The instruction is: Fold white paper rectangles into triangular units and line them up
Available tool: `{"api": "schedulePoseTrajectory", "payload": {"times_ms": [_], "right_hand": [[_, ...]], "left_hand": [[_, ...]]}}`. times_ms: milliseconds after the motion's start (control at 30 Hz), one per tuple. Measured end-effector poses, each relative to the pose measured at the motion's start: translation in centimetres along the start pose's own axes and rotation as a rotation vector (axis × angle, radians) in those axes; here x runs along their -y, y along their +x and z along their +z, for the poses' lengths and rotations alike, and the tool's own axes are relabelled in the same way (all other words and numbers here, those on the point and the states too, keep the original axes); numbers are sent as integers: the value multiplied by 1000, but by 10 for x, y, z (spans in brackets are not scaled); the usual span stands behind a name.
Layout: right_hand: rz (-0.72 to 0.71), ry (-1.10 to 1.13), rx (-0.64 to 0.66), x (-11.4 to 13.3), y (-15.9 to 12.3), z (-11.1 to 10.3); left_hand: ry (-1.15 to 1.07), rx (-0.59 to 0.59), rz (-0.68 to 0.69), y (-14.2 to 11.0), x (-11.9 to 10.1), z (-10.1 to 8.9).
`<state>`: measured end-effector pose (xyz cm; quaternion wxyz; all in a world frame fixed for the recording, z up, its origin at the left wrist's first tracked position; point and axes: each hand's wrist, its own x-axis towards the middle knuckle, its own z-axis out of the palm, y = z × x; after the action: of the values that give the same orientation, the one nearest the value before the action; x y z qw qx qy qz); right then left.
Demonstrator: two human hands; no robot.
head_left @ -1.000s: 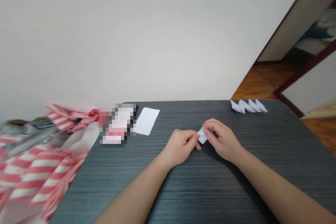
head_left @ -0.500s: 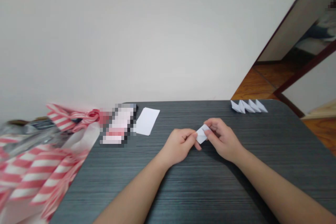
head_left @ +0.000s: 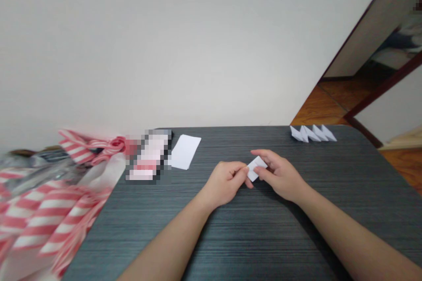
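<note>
A small folded piece of white paper point(head_left: 254, 169) is held between my two hands, just above the dark table. My left hand point(head_left: 227, 181) pinches its left corner between thumb and fingers. On the other side, my right hand point(head_left: 280, 173) has its thumb pressed on the paper's face, with the index finger stretched out past the upper edge. The right hand's other fingers are partly hidden behind the paper. A crease or flap runs across the paper's face.
Flat white sheets point(head_left: 185, 152) lie at the back left of the dark table point(head_left: 237, 237), beside a pixelated, phone-like object point(head_left: 150, 156). Several folded white paper pieces point(head_left: 313, 134) stand in a row at the back right. Red-and-white striped cloth or bags point(head_left: 49, 215) are heaped left of the table.
My right index finger has straightened and moved left along the paper's upper edge. The right thumb has shifted slightly down and left on the paper. My left hand keeps its pinch.
</note>
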<state>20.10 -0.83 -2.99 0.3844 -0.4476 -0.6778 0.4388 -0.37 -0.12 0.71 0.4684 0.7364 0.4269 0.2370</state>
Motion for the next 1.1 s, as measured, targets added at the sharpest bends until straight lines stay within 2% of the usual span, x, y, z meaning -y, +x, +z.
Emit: {"api": "schedulePoseTrajectory", "payload": {"times_ms": [600,800,900,1100], "right_hand": [[-32,-125,1,8,-1,0],[52,54,13,9,2,4],[146,-46,87,15,3,0],[146,-122,154,28,2,-4]], "left_hand": [[-45,-12,29,0,-1,2],[-27,-84,49,0,4,6],[-27,-99,63,0,7,7],[-45,-57,34,1,7,6]]}}
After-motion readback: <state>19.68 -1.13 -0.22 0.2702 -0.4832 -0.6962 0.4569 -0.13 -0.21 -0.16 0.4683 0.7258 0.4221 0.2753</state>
